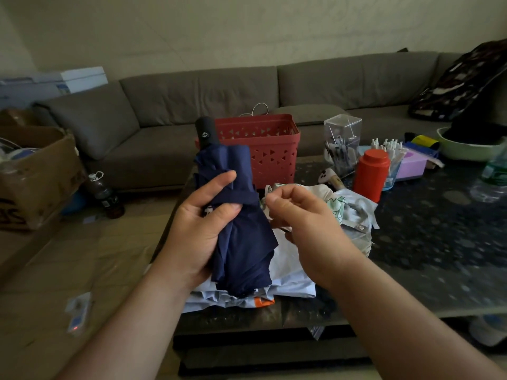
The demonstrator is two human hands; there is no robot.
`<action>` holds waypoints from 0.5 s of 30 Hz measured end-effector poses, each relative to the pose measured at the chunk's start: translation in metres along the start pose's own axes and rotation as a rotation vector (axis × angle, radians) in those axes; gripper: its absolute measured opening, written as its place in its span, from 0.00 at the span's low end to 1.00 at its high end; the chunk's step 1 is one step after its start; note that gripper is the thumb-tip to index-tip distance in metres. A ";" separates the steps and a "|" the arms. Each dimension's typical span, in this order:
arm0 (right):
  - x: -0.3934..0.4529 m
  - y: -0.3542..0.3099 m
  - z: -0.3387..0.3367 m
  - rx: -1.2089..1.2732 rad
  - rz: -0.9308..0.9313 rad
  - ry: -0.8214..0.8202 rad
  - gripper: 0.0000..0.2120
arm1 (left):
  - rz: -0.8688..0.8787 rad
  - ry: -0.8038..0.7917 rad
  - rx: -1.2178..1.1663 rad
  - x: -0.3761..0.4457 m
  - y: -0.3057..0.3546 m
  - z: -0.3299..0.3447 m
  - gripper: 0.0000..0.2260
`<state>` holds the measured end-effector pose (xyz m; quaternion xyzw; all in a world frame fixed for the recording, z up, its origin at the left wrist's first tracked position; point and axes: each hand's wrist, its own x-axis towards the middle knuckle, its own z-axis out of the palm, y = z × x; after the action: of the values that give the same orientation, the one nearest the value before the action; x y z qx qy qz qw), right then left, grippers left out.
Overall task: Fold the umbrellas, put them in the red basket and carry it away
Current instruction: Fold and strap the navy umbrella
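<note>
The left hand [201, 229] grips the navy umbrella [241, 223] around its gathered canopy, thumb pressed on the strap wound round the folds, fingers curled behind and hidden by the cloth. The umbrella tilts with its black handle [206, 132] up at 11 o'clock, and its lower end hangs over a pale umbrella [296, 267] lying on the table; whether the two touch cannot be told. The right hand [299, 218], just beside the navy cloth at 3 o'clock, has its fingers curled with thumb and forefinger brought together; whether they pinch anything cannot be made out, since the fingertips face away.

The pale umbrella is largely covered by both hands and the navy one; a printed green patch and a snap tab show at 2 o'clock of the right hand. The red basket [270, 149] stands at 12 o'clock, well behind the hands, its left wall partly hidden by the black handle.

The dark table [439, 242] runs off the frame at 3 o'clock; its near edge passes under the forearms. At 2 o'clock stand a red bottle [371, 174], a clear box [341, 144] of small items too blurred to name, and a green bowl [466, 149] cut by the frame. At 9 o'clock lies bare floor, bounded by a cardboard box [35, 174] and the grey sofa [192, 105].
</note>
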<state>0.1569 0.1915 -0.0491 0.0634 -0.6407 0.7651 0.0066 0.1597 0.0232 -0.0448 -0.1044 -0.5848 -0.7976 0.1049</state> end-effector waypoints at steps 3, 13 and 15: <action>0.002 0.006 0.003 -0.025 -0.015 0.000 0.08 | -0.019 -0.046 0.001 -0.002 -0.001 0.002 0.18; 0.001 0.003 -0.007 -0.096 -0.134 0.009 0.13 | 0.015 -0.075 0.169 -0.004 -0.011 0.003 0.20; 0.001 0.005 -0.005 -0.227 -0.104 -0.018 0.23 | 0.024 -0.075 0.202 -0.004 -0.013 0.003 0.22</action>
<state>0.1553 0.1960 -0.0549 0.1022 -0.7192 0.6856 0.0479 0.1600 0.0301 -0.0565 -0.1300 -0.6646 -0.7286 0.1027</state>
